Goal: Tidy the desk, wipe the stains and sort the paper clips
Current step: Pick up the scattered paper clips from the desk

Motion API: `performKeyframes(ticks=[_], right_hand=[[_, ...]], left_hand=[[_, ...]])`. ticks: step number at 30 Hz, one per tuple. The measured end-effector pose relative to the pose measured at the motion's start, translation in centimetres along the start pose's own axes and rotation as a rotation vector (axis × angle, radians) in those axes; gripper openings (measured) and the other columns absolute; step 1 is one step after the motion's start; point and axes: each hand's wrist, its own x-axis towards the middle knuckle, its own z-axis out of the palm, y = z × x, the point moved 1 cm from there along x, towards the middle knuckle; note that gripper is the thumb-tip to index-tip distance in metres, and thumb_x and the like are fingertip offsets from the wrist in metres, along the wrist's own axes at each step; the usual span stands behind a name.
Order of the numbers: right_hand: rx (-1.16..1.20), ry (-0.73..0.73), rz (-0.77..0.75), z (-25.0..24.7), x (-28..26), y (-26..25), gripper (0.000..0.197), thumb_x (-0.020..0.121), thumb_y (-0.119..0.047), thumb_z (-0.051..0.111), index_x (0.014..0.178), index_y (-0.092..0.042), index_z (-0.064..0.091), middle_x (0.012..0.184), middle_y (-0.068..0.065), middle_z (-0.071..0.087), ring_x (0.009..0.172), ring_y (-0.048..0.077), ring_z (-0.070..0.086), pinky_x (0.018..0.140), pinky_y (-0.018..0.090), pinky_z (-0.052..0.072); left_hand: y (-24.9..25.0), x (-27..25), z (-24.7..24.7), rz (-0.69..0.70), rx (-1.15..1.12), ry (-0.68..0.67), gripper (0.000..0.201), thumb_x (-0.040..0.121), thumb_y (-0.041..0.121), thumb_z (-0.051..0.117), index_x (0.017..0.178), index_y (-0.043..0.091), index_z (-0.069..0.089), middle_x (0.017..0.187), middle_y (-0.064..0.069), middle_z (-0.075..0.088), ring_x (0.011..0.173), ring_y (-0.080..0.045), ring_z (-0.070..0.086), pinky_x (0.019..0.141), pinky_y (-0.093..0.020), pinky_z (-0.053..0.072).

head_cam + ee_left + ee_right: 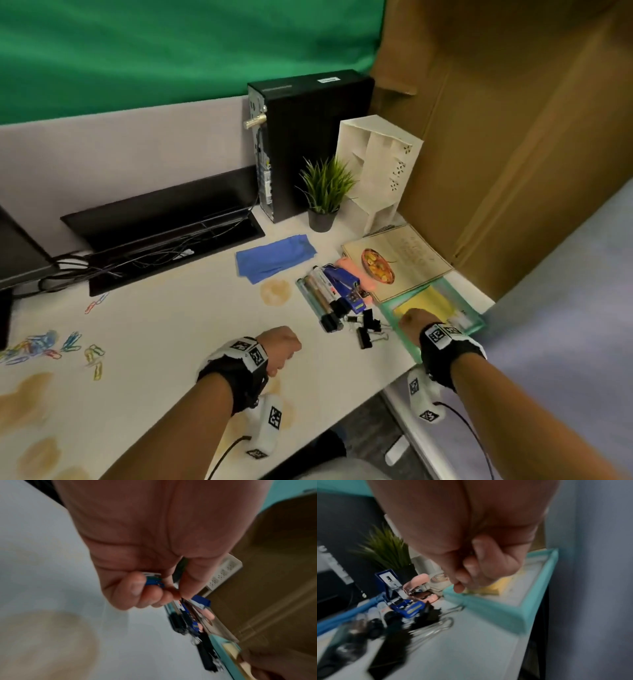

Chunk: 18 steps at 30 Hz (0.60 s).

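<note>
The desk [191,329] top looks like smooth matt white laminate. Just behind the black binder clips [368,329] with shiny wire handles, the stapler [346,286] is glossy blue plastic; further back lies a soft matt cloth [274,257]. Right of the clips, a smooth teal plastic tray [489,609].

blue cloth [275,253], teal tray [404,337] w/ yellow paper [423,303], multicolour clips [37,346], brown stains [275,291]

Right hand [476,566] fingers curled into the palm, nothing visibly held, above the near corner of the teal tray [498,609]. Yellow paper [489,591] lies in the tray. Left of it on the white bench [462,649]: blurred black binder clips [426,615], blue stapler [407,608], pink item [419,584], potted plant [385,550] behind.
</note>
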Motion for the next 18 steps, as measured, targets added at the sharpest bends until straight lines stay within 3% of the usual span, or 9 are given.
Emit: performKeyframes(ticks=[1, 3, 5, 7, 9, 13, 15, 16, 18], right_hand=[[-0.043, 0.019, -0.052, -0.5, 0.7, 0.2, 0.031, 0.1, -0.021, 0.036, 0.127, -0.017, 0.051, 0.121, 0.012, 0.058, 0.1, 0.027, 0.059, 0.076, 0.025, 0.043], [-0.126, 0.035, -0.162, -1.2, 2.0, 0.3, 0.035, 0.1, -0.02, 0.034, 0.132, -0.028, 0.046, 0.115, 0.011, 0.062, 0.078, 0.022, 0.06, 0.059, 0.022, 0.044], [-0.22, 0.005, -0.231, -1.5, 3.2, 0.5, 0.04, 0.098, -0.016, 0.035, 0.133, -0.033, 0.043, 0.106, 0.007, 0.062, 0.066, 0.018, 0.053, 0.047, 0.021, 0.037], [-0.284, -0.022, -0.24, -1.8, 3.9, 1.3, 0.04, 0.096, -0.012, 0.036, 0.13, -0.031, 0.043, 0.099, 0.005, 0.06, 0.069, 0.019, 0.054, 0.051, 0.023, 0.038], [-0.291, -0.016, -0.237, -2.2, 4.3, 2.4, 0.032, 0.095, -0.012, 0.037, 0.123, -0.025, 0.046, 0.105, 0.009, 0.063, 0.084, 0.025, 0.06, 0.065, 0.027, 0.043], [-0.216, -0.003, -0.219, -3.1, 5.2, 4.1, 0.025, 0.098, -0.018, 0.039, 0.12, -0.016, 0.05, 0.116, 0.013, 0.063, 0.105, 0.029, 0.06, 0.078, 0.03, 0.044], [-0.148, -0.009, -0.214, -3.3, 5.5, 4.2, 0.025, 0.099, -0.021, 0.04, 0.12, -0.015, 0.053, 0.119, 0.012, 0.062, 0.107, 0.029, 0.059, 0.082, 0.029, 0.044], [-0.097, -0.012, -0.209, -3.4, 5.6, 4.2, 0.024, 0.098, -0.021, 0.041, 0.116, -0.017, 0.056, 0.117, 0.011, 0.063, 0.104, 0.028, 0.06, 0.081, 0.027, 0.044], [0.022, -0.021, -0.185, -3.3, 5.6, 3.9, 0.017, 0.095, -0.021, 0.045, 0.1, -0.024, 0.06, 0.106, 0.007, 0.064, 0.089, 0.024, 0.059, 0.074, 0.024, 0.043]], left_hand=[[1.1, 0.6, 1.0, 0.007, 0.033, -0.019, 0.019, 0.093, 0.014, 0.044, 0.075, 0.017, 0.04, 0.071, -0.004, 0.036, 0.051, -0.017, 0.029, 0.049, -0.022, 0.021], [3.2, 1.5, 2.8, 0.02, 0.051, -0.055, 0.022, 0.093, 0.013, 0.042, 0.073, 0.019, 0.036, 0.069, -0.003, 0.032, 0.05, -0.016, 0.025, 0.048, -0.021, 0.018], [4.7, 2.4, 4.4, 0.014, 0.054, -0.083, 0.022, 0.094, 0.014, 0.04, 0.073, 0.018, 0.036, 0.068, -0.002, 0.033, 0.049, -0.015, 0.025, 0.044, -0.017, 0.018], [5.9, 3.3, 5.7, 0.02, 0.072, -0.095, 0.022, 0.094, 0.014, 0.04, 0.073, 0.019, 0.035, 0.068, -0.002, 0.033, 0.048, -0.015, 0.025, 0.041, -0.016, 0.019], [7.2, 4.2, 6.9, 0.043, 0.118, -0.1, 0.017, 0.094, 0.015, 0.04, 0.077, 0.019, 0.038, 0.068, -0.003, 0.035, 0.048, -0.016, 0.027, 0.043, -0.019, 0.022], [9.7, 6.1, 9.3, 0.102, 0.21, -0.094, 0.019, 0.094, 0.014, 0.037, 0.099, 0.017, 0.055, 0.068, -0.009, 0.049, 0.045, -0.018, 0.036, 0.044, -0.022, 0.03], [11.0, 7.0, 10.4, 0.123, 0.176, -0.087, 0.029, 0.093, 0.009, 0.039, 0.116, 0.014, 0.056, 0.095, -0.018, 0.062, 0.058, -0.026, 0.052, 0.052, -0.031, 0.044], [11.7, 7.3, 10.9, 0.128, 0.173, -0.075, 0.032, 0.093, 0.007, 0.042, 0.121, 0.015, 0.054, 0.109, -0.016, 0.06, 0.075, -0.03, 0.06, 0.064, -0.036, 0.051], [12.7, 8.0, 11.6, 0.145, 0.16, -0.033, 0.033, 0.092, 0.004, 0.043, 0.121, 0.018, 0.053, 0.12, -0.016, 0.055, 0.101, -0.035, 0.061, 0.083, -0.038, 0.053]])
